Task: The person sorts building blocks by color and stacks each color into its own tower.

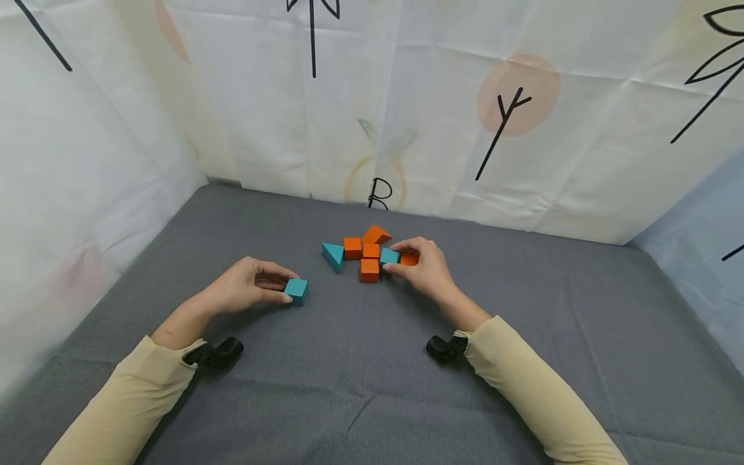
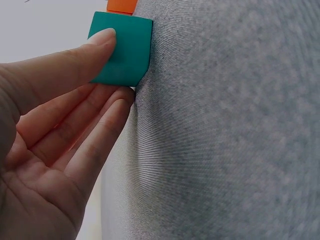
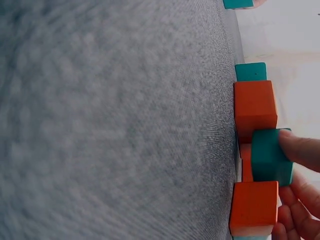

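My left hand (image 1: 250, 287) pinches a teal cube (image 1: 297, 292) at the left, close over the grey cloth. The left wrist view shows the thumb across one face of this cube (image 2: 125, 50) and fingers beneath it. Farther right, my right hand (image 1: 424, 268) pinches another teal cube (image 1: 389, 256) between thumb and fingers. In the right wrist view that cube (image 3: 270, 155) is between two orange blocks, with its lower edge above the cloth. One orange block (image 1: 409, 259) is partly hidden by the right hand. A bit of teal (image 1: 439, 250) peeks out behind that hand.
Left of the right hand stand several orange cubes (image 1: 369, 270) close together. An orange wedge (image 1: 375, 234) lies behind them, and a teal triangular block (image 1: 334, 256) at their left. Printed white curtains (image 1: 407, 116) hang behind the cloth-covered table (image 1: 325, 400).
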The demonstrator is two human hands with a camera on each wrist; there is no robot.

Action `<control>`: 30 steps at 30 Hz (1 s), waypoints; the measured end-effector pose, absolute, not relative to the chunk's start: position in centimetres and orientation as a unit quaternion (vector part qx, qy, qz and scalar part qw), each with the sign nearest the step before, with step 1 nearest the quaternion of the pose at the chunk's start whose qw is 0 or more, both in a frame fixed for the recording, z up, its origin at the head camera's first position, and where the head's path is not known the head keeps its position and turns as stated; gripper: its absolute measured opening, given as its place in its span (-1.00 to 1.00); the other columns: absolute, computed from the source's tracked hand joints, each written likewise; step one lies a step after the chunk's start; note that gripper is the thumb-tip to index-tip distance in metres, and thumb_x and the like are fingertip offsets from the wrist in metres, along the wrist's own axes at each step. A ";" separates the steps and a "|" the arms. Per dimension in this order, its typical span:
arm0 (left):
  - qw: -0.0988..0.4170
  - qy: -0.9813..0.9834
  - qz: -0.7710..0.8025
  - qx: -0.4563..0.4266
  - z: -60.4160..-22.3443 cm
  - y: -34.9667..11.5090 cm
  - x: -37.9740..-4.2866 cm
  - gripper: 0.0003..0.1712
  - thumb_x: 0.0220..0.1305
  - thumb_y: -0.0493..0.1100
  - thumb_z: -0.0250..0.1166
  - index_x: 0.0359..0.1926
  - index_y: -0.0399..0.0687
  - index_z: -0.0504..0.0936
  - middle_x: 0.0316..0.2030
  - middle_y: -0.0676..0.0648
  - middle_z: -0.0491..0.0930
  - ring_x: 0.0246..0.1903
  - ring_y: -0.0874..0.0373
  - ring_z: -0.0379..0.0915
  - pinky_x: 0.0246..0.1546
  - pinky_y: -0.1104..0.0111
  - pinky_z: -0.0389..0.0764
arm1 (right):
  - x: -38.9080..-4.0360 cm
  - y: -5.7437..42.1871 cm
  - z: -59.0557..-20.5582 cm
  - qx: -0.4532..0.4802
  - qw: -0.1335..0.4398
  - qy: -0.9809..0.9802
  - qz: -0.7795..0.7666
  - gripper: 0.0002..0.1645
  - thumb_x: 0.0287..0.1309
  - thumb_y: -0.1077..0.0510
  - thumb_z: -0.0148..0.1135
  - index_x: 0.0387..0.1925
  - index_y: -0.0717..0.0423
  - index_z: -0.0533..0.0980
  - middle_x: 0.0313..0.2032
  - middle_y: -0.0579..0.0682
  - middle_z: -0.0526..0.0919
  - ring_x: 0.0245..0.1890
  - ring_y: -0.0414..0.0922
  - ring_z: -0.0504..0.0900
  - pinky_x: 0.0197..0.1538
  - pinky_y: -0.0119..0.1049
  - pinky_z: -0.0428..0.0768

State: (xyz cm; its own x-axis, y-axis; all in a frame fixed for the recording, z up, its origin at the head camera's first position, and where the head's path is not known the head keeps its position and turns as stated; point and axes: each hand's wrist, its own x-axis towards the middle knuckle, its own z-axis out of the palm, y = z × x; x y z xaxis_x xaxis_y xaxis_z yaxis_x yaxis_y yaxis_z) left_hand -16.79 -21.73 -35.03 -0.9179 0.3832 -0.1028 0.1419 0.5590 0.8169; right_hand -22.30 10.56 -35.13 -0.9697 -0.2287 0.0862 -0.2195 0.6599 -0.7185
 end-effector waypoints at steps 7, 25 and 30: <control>0.135 0.874 0.443 0.148 -35.0 -21.8 -16.8 -0.56 0.13 -0.26 0.40 0.06 -0.28 0.61 0.05 -0.31 0.58 0.05 -0.15 0.55 -0.07 0.36 0.67 | -22.0 10.6 -34.5 -0.105 0.019 0.881 -0.461 -0.54 0.04 0.08 0.45 -0.01 0.10 0.55 -0.02 0.08 0.63 -0.03 0.00 0.61 -0.05 -0.16 0.64; 0.132 0.874 0.441 0.156 -35.1 -21.9 -17.0 -0.54 0.13 -0.26 0.40 0.08 -0.29 0.60 0.06 -0.32 0.58 0.06 -0.17 0.54 -0.04 0.29 0.67 | -20.5 8.1 -32.9 -0.151 0.043 0.802 -0.577 -0.55 0.04 0.21 0.42 -0.01 0.22 0.54 -0.09 0.18 0.67 -0.07 0.00 0.67 0.01 -0.29 0.66; 0.131 0.874 0.440 0.158 -35.1 -22.0 -17.0 -0.55 0.13 -0.26 0.40 0.07 -0.29 0.60 0.06 -0.32 0.58 0.06 -0.16 0.55 -0.04 0.31 0.66 | -19.7 6.6 -33.1 -0.171 0.051 0.797 -0.578 -0.56 0.04 0.22 0.42 -0.01 0.23 0.53 -0.09 0.17 0.66 -0.08 0.01 0.67 -0.01 -0.33 0.66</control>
